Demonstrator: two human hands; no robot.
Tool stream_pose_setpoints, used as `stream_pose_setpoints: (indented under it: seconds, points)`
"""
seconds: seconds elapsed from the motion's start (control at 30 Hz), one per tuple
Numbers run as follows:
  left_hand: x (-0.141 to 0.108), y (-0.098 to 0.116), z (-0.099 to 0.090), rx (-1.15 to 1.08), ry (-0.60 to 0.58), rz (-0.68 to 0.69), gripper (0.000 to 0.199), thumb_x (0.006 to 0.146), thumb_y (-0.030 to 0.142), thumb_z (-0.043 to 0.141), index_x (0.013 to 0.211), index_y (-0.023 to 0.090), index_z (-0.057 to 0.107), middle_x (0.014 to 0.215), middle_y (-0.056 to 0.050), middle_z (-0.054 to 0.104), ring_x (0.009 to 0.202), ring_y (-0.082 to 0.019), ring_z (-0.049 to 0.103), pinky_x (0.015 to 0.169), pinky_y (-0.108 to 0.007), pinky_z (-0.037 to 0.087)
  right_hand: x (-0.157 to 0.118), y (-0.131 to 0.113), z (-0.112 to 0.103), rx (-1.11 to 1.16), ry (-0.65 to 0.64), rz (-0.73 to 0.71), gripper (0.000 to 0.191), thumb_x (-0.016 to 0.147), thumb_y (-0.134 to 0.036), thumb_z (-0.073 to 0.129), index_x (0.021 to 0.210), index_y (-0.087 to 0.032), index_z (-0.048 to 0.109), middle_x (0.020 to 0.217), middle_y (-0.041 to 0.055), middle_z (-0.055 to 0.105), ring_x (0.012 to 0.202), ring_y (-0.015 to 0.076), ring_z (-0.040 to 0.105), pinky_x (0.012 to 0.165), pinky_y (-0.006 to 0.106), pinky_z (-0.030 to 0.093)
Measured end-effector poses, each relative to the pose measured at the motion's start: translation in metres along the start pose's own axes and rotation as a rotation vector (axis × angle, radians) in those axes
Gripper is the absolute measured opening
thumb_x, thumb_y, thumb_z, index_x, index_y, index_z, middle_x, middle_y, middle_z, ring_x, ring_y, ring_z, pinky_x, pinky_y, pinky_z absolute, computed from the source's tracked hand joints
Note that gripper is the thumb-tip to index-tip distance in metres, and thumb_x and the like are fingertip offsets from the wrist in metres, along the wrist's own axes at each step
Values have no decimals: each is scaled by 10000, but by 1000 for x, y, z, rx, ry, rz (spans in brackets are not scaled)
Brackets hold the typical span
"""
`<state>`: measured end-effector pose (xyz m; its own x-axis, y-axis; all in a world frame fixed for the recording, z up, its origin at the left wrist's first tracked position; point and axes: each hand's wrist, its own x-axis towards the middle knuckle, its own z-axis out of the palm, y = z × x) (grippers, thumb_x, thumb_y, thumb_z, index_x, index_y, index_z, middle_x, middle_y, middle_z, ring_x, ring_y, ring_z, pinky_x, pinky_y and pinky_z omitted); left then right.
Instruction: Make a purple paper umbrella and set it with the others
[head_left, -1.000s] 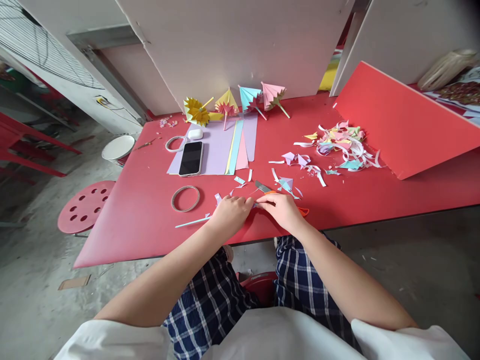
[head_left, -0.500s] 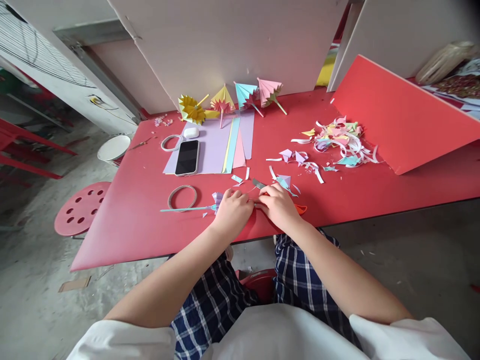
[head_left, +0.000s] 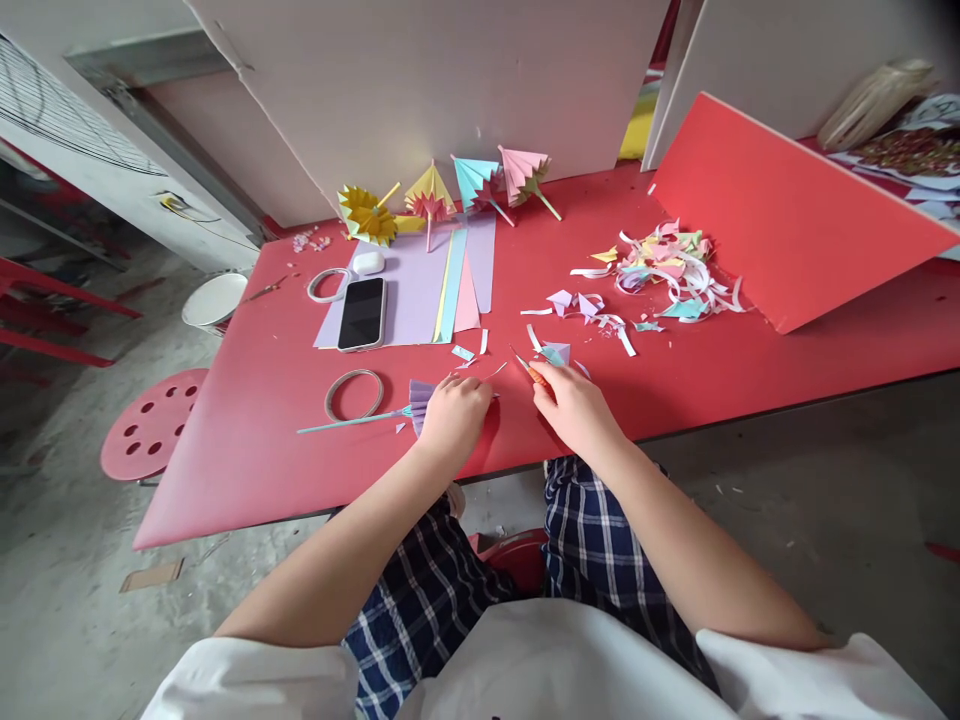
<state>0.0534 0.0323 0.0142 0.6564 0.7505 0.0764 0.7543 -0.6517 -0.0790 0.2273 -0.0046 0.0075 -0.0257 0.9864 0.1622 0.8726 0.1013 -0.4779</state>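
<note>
My left hand [head_left: 454, 415] is closed around a small paper umbrella [head_left: 421, 402] with a purple pleated canopy, just above the red table. Its thin light-blue stick [head_left: 352, 421] points left, and its tip shows to the right of my fingers. The hand hides most of the canopy. In my right hand [head_left: 574, 402] are orange-handled scissors [head_left: 537, 376], their slim pointed blade aimed up and left, apart from the umbrella. My fingers cover much of the handle. A roll of tape [head_left: 354, 396] lies beyond the stick, and a pale blue-and-purple paper scrap [head_left: 556, 353] is by my right hand.
Several finished paper umbrellas [head_left: 472, 182] stand along the back wall. Coloured paper sheets [head_left: 409, 300], a phone [head_left: 362, 314], a white case [head_left: 368, 263] and another tape roll [head_left: 328, 285] lie left. A scrap pile [head_left: 675, 265] sits before a leaning red board [head_left: 795, 215].
My right hand has drawn away from the umbrella, and the scissors in it have turned to point up and left. My left hand, still holding the umbrella, has shifted slightly left.
</note>
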Motion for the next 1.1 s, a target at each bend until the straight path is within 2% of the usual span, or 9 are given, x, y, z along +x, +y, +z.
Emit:
stream_pose_setpoints:
  seconds: [0.13, 0.3, 0.43, 0.63, 0.73, 0.87, 1.1]
  points:
    - [-1, -1, -4, 22, -7, -13, 234, 789, 84, 416, 708, 157, 623, 700, -80, 618, 751, -214, 576, 771, -357, 401, -8, -4, -10, 168, -21, 106, 349, 844, -204, 410, 1163, -169, 551, 1052, 96, 641, 880, 249, 605, 723, 332, 450]
    - [0, 2, -7, 51, 1, -94, 224, 779, 114, 435, 664, 160, 622, 692, -79, 636, 738, -240, 588, 805, -433, 362, -22, -14, -12, 376, -108, 158, 297, 864, -285, 397, 1081, -197, 582, 916, 53, 669, 812, 193, 612, 680, 266, 426]
    - [5, 4, -4, 49, 6, -158, 225, 785, 147, 438, 653, 165, 620, 679, -71, 644, 717, -236, 595, 796, -416, 361, -29, -26, -7, 267, -183, 235, 262, 890, -273, 326, 955, -191, 566, 769, 30, 635, 693, 168, 590, 572, 243, 358]
    - [10, 5, -5, 38, -7, -189, 216, 785, 159, 437, 685, 179, 627, 730, -67, 663, 745, -239, 604, 822, -427, 346, -30, -41, 2, 79, -247, 245, 220, 888, -245, 317, 975, -175, 506, 744, 26, 617, 680, 193, 599, 525, 263, 307]
    - [10, 5, -7, 36, -17, -192, 211, 779, 154, 440, 680, 177, 625, 732, -69, 662, 760, -247, 605, 832, -438, 338, -31, -45, 5, 55, -273, 225, 280, 890, -232, 299, 1092, -178, 484, 801, 34, 630, 704, 200, 613, 532, 270, 340]
    - [11, 6, -8, 34, -25, -192, 197, 770, 152, 445, 692, 174, 625, 765, -78, 666, 767, -248, 603, 820, -432, 344, -31, -49, 7, -4, -290, 193, 450, 891, -234, 289, 1338, -205, 326, 934, 63, 639, 777, 220, 631, 591, 296, 413]
    - [13, 6, -7, 38, -27, -182, 227, 776, 139, 425, 664, 172, 619, 721, -73, 661, 758, -241, 595, 876, -437, 318, -28, -55, 4, -81, -355, 208, 492, 885, -217, 316, 1376, -201, 300, 920, 91, 642, 763, 232, 644, 646, 329, 467]
